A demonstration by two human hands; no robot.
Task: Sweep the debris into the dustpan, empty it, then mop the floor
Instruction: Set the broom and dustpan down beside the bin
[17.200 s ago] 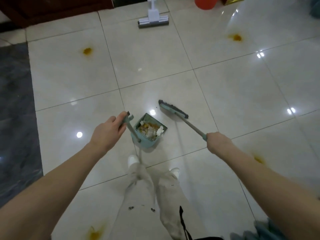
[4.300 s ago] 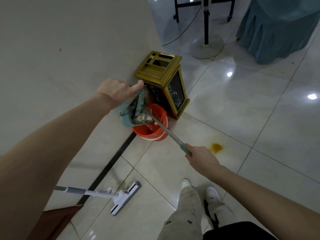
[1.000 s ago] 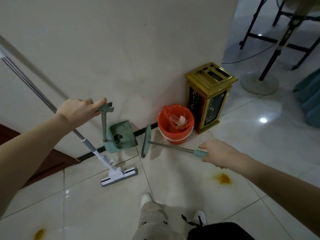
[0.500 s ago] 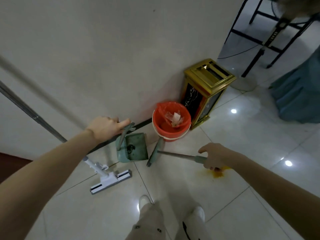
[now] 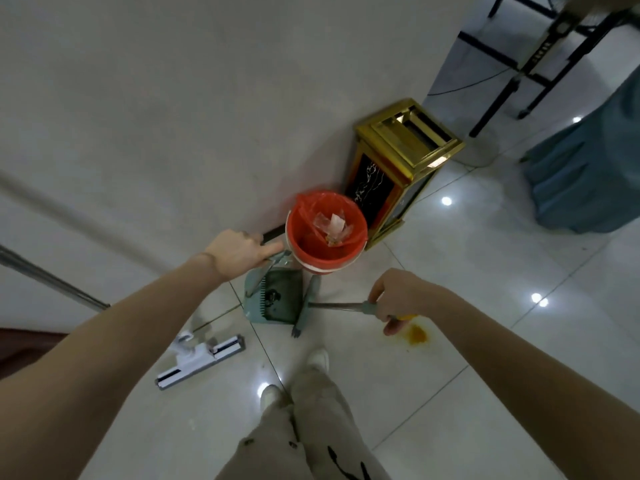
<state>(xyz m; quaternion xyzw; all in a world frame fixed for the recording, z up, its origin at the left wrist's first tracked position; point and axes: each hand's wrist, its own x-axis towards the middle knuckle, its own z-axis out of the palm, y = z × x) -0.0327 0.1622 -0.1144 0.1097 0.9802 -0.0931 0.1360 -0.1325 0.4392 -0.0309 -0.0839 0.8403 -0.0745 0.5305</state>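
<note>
The green dustpan (image 5: 278, 299) stands on the floor just in front of the red bin (image 5: 325, 237), and no debris shows in its pan. My left hand (image 5: 239, 251) grips the top of its handle. My right hand (image 5: 394, 296) holds the grip of the green broom (image 5: 304, 306), whose head lies against the dustpan's right side. Debris and crumpled wrapping lie inside the red-lined bin. The white mop (image 5: 201, 358) rests head-down on the tiles at left, its metal pole leaning up towards the wall.
A gold and black ash bin (image 5: 398, 161) stands against the wall right of the red bin. An orange stain (image 5: 415, 334) marks the tile under my right hand. A blue-draped table (image 5: 588, 161) and a black stand are at the right. My shoes are below.
The dustpan and broom have come down beside the red bin and closer together. My left hand has lowered with the dustpan handle, and my right hand has shifted over the orange stain.
</note>
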